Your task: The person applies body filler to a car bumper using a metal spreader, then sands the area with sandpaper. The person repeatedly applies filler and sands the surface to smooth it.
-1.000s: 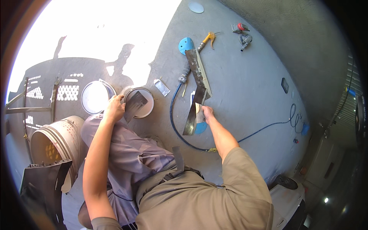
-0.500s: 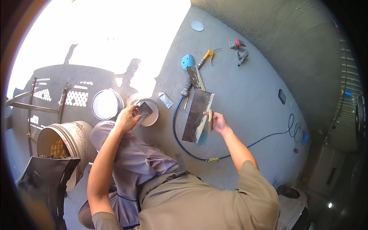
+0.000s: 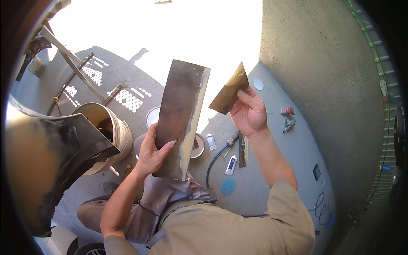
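My left hand [image 3: 154,153] grips a large dark brown rectangular mixing board [image 3: 178,110] by its left side, thumb on its face. Cream-coloured filler [image 3: 189,144] runs in a thick strip down the board's right edge. Raised to the right of it, my right hand [image 3: 250,111] pinches a small flat spreader [image 3: 231,87] smeared with yellowish filler; board and spreader are apart. Partly hidden behind the board stands an open can [image 3: 199,146], a dark flat piece in it. A dark vehicle body panel [image 3: 74,136] with a tan patch stands at the left.
Behind the panel is a whitish bucket [image 3: 124,138]. On the floor lie two tubes [image 3: 230,165], a blue disc [image 3: 228,186], an air hose [image 3: 209,168], another filler-edged plate [image 3: 243,153] and a sander [image 3: 289,123]. A metal stand [image 3: 80,76] is at the far left; a concrete wall [image 3: 314,55] rises right.
My left hand has left the can and now holds the large board, lifted from the floor area. My right hand has risen with the spreader. The view has turned towards the body panel.
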A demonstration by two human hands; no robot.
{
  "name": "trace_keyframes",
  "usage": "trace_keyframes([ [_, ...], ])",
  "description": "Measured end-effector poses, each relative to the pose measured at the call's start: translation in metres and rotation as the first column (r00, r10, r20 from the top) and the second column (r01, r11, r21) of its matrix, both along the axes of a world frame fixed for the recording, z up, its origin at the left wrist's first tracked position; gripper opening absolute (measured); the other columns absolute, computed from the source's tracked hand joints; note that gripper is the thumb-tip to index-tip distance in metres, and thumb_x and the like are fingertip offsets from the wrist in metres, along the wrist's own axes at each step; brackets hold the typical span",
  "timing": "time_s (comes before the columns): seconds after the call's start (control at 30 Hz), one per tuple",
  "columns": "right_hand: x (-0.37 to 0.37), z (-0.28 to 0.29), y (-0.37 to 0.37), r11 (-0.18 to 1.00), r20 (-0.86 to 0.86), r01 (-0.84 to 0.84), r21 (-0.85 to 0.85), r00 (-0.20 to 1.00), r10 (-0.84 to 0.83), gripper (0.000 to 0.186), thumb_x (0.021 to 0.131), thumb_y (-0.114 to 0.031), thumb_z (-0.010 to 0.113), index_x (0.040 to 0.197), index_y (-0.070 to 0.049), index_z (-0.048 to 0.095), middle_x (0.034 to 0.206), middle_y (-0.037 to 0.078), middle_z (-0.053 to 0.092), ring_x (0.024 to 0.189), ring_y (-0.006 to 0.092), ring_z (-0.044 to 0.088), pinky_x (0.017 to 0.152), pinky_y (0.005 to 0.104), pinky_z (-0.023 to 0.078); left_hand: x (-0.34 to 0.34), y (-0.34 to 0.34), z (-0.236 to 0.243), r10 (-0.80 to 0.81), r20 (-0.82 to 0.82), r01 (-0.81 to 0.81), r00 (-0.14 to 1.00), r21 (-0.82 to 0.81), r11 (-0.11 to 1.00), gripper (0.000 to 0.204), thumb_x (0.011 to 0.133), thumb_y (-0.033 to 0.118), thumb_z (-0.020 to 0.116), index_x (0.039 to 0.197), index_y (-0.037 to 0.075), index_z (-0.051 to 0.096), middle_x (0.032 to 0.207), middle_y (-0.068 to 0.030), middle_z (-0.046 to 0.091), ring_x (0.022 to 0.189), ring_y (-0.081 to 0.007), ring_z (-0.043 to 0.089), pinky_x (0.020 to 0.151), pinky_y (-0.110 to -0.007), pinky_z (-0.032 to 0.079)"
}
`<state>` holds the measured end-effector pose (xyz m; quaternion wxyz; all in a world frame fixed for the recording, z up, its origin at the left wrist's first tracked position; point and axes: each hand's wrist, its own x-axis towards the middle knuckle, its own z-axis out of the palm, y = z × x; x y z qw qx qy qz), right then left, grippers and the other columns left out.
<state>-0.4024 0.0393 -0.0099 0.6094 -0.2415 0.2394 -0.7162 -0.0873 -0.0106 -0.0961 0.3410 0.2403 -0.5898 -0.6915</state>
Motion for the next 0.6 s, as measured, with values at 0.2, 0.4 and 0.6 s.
trace_keyframes([
  [0.2,0.043,0.011,-0.054,0.987,-0.058,-0.074,-0.145,0.996,0.067,0.037,0.112,-0.003,0.052,0.149,-0.004,0.059,0.14,0.012,0.07,0.13,0.0238,0.067,0.116,0.0441,0.054,0.037,-0.001,0.066,0.126,-0.1,-0.116,0.987,0.103,0.988,0.072,0.101,0.006,0.077,0.162,-0.001,0.038,0.148,-0.011,0.061,0.139,-0.0179,0.056,0.118,-0.034,0.042],
  [0.4,0.122,0.001,0.032,0.923,-0.126,-0.372,-0.096,0.925,0.36,0.042,0.107,0.004,0.061,0.148,-0.004,0.058,0.14,0.013,0.067,0.129,0.0273,0.067,0.112,0.0442,0.055,0.05,-0.014,0.111,0.462,-0.226,-0.469,0.857,0.026,0.883,0.068,0.104,0.005,0.073,0.161,-0.002,0.037,0.149,-0.0116,0.059,0.136,-0.0169,0.056,0.118,-0.033,0.043],
  [0.6,0.092,0.021,-0.046,0.953,-0.205,-0.261,0.157,0.935,0.29,0.046,0.111,-0.001,0.054,0.156,-0.002,0.047,0.147,0.015,0.064,0.133,0.0271,0.065,0.114,0.0455,0.056,0.132,0.031,0.133,0.725,-0.341,-0.776,0.599,-0.47,0.421,0.064,0.103,0.0,0.072,0.156,-0.003,0.037,0.133,-0.0126,0.064,0.113,-0.0159,0.066,0.099,-0.032,0.053],
])
